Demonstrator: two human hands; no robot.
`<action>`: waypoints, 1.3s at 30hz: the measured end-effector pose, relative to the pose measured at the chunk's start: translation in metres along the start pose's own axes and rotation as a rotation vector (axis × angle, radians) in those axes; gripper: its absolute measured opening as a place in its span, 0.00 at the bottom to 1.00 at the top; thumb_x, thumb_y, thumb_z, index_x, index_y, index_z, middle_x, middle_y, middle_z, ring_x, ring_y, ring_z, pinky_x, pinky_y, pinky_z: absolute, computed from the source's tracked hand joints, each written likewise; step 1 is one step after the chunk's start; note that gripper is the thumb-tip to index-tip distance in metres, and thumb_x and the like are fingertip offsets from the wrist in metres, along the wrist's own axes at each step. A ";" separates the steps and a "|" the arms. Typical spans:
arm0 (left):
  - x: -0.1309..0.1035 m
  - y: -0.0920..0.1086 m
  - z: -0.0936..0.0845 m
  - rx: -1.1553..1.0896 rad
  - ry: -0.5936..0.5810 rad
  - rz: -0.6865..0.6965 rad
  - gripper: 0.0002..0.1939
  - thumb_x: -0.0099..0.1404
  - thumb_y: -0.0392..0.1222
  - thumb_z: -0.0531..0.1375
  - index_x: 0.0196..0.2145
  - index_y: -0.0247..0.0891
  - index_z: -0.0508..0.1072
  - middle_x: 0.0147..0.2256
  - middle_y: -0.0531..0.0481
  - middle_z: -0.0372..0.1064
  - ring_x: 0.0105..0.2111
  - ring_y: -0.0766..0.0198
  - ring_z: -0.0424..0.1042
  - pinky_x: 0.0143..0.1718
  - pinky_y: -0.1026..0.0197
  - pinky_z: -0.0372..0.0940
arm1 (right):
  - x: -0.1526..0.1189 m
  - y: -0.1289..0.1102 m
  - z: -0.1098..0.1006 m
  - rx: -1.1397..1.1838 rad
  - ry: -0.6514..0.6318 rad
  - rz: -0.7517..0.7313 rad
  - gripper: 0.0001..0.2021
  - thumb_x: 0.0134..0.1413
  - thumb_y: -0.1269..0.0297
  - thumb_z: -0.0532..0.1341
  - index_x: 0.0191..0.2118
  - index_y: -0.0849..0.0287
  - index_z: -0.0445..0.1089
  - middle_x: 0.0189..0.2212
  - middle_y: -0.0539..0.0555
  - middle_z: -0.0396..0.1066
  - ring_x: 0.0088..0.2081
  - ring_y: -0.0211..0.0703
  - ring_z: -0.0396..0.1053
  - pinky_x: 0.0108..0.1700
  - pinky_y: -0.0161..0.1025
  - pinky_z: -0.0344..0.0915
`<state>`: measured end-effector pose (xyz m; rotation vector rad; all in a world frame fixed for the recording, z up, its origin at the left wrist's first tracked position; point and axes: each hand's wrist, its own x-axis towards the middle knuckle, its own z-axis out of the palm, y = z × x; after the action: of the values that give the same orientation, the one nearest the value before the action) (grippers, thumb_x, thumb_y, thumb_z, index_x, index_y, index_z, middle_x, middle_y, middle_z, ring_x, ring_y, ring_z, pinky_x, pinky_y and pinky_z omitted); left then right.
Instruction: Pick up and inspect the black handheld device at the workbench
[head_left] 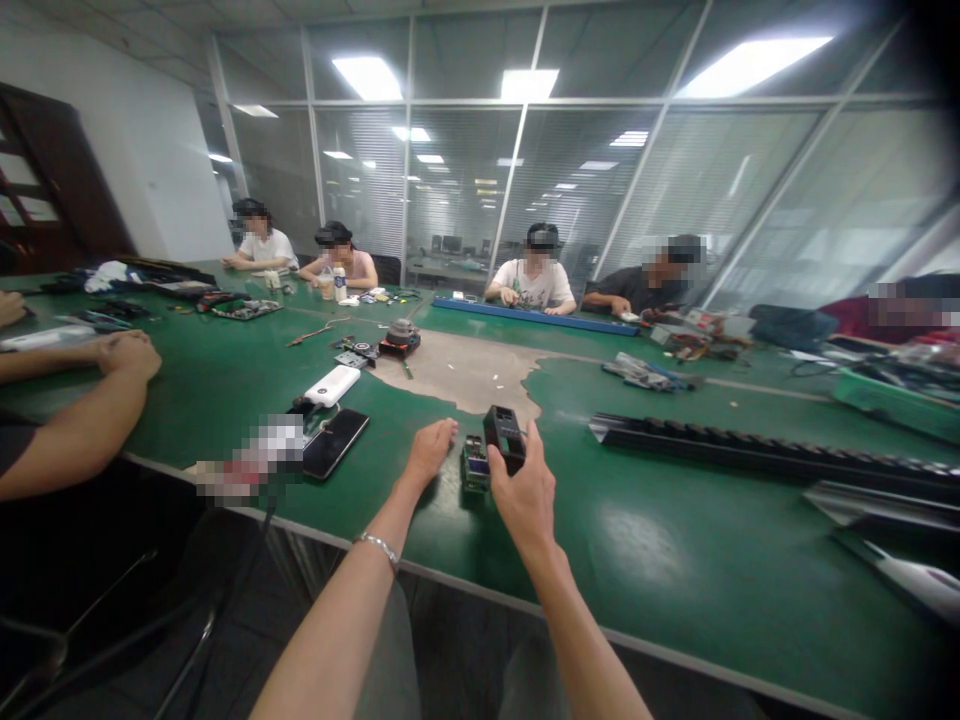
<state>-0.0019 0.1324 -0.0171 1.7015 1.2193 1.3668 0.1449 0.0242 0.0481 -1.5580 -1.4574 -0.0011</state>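
Observation:
My right hand (527, 492) grips a black plastic housing (504, 432) with square openings, thumb on its near left side and fingers along the right. Just left of the housing, a small circuit-board module (475, 465) with a blue part rests on the green table. On the other side of that module is my left hand (433, 447), its fingers curled together, and apart from the board. Whatever those fingers may pinch is hidden from view.
A black phone (336, 444) and a white device (332, 386) lie to the left. Beyond them sits a round-topped part (400, 338). Long black strips (720, 445) occupy the right side, near a green basket (892, 400). Several people sit around the table (637, 540).

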 end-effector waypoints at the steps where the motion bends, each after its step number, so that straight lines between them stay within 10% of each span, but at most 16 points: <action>1: 0.000 0.000 0.000 0.001 0.000 -0.001 0.26 0.70 0.54 0.45 0.43 0.37 0.76 0.37 0.45 0.77 0.33 0.63 0.75 0.37 0.63 0.68 | -0.001 0.008 -0.002 -0.010 0.004 0.001 0.36 0.57 0.53 0.55 0.66 0.67 0.47 0.61 0.67 0.57 0.59 0.57 0.60 0.58 0.51 0.58; 9: 0.001 -0.004 0.002 0.037 0.005 0.000 0.27 0.69 0.56 0.44 0.43 0.36 0.77 0.37 0.44 0.77 0.34 0.62 0.75 0.38 0.61 0.68 | -0.023 0.057 0.006 -0.043 -0.019 -0.007 0.36 0.57 0.54 0.55 0.65 0.71 0.48 0.60 0.70 0.57 0.59 0.57 0.59 0.59 0.51 0.58; 39: 0.000 -0.001 0.001 0.028 0.000 -0.011 0.28 0.69 0.56 0.44 0.44 0.36 0.76 0.38 0.43 0.77 0.34 0.62 0.76 0.38 0.61 0.69 | -0.030 0.060 0.011 -0.099 -0.075 -0.040 0.33 0.59 0.55 0.53 0.64 0.72 0.49 0.60 0.70 0.57 0.60 0.56 0.58 0.59 0.52 0.58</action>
<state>-0.0012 0.1327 -0.0182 1.7118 1.2516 1.3498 0.1762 0.0195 -0.0125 -1.6235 -1.5685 -0.0394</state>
